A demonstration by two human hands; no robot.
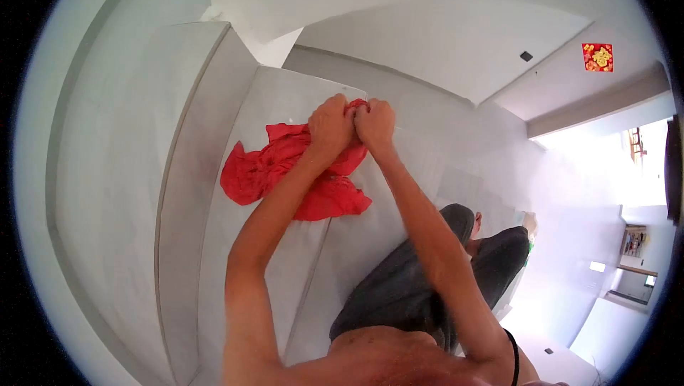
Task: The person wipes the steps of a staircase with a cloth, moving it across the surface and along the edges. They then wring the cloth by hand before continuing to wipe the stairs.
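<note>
A crumpled red cloth (267,165) is spread in folds over the pale tiled step, partly hidden by my left forearm. My left hand (330,127) is closed around a bunched part of it near the step's far edge. Right beside it, my right hand (375,124) grips the same bunch, and a bit of red shows between the two fists. Whether the cloth is a garment cannot be made out from its folds.
Pale tiled steps (306,83) rise to the left toward a wall. My legs in dark trousers (399,279) are bent at the lower right. A red and gold decoration (597,58) hangs on the far wall, near a bright doorway.
</note>
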